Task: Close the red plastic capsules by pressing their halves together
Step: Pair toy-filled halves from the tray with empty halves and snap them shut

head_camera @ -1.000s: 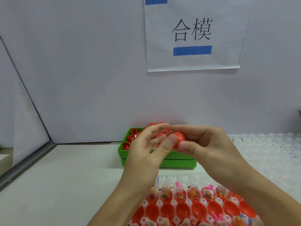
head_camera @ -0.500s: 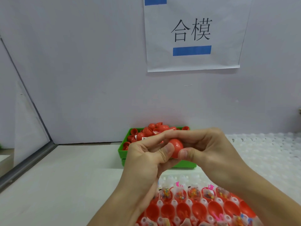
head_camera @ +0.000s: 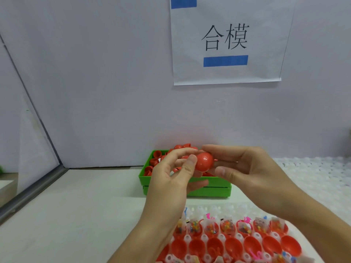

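Note:
A round red capsule (head_camera: 204,161) is held up between both hands in front of the green bin (head_camera: 209,188). My left hand (head_camera: 176,175) touches its left side with thumb and fingertips. My right hand (head_camera: 245,168) grips it from the right, fingers over the top and thumb underneath. The capsule looks like one closed ball. Below, a white tray (head_camera: 214,208) holds open red capsule halves (head_camera: 252,243), several with small toy packets (head_camera: 210,227) in them.
The green bin holds a heap of loose red halves (head_camera: 157,160) against the back wall. A white bumpy tray (head_camera: 313,177) lies at the right. A paper sign (head_camera: 226,40) hangs on the wall. A metal rail (head_camera: 34,188) borders the table at left.
The hands have loosened from the tight squeeze of half a second ago. More of the red capsule shows now, and my left fingers have spread.

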`<state>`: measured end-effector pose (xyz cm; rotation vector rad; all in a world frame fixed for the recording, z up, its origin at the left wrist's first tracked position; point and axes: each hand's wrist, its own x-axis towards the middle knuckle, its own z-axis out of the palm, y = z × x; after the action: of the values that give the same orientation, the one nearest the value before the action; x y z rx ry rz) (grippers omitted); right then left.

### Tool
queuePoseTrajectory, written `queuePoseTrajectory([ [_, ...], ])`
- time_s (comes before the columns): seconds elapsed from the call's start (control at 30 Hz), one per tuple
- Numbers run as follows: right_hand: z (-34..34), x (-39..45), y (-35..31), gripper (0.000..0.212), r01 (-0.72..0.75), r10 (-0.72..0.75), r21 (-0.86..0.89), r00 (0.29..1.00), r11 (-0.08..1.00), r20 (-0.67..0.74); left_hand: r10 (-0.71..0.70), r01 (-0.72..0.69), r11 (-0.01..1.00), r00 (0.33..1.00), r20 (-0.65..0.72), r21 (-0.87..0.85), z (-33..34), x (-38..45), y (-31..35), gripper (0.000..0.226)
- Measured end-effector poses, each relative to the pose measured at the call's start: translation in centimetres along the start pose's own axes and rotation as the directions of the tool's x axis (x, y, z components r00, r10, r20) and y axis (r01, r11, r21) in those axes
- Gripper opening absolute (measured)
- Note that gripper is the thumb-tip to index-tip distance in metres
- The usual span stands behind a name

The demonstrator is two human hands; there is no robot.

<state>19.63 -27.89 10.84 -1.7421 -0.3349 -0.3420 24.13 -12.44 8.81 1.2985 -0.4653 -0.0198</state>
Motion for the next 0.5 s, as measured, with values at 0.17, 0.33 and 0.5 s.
queuePoseTrajectory([
  [0.17,0.2,0.1,0.4,0.039,0.05,-0.064,-0.1,0.988,0.994,-0.144,0.024,-0.023,1.0,0.998,0.062,-0.012,-0.15,0.0,-0.07,0.018],
  [0.33,0.15,0.11,0.44,0.028,0.095,-0.118,-0.14,0.979,0.985,-0.165,0.138,-0.167,0.958,0.981,0.137,0.232,-0.54,-0.08,0.22,0.034],
  [0.5,0.25,0.01,0.33,0.027,0.089,-0.109,-0.135,0.983,0.987,-0.146,0.205,-0.232,0.918,0.972,0.117,0.32,-0.61,-0.07,0.39,0.032],
])
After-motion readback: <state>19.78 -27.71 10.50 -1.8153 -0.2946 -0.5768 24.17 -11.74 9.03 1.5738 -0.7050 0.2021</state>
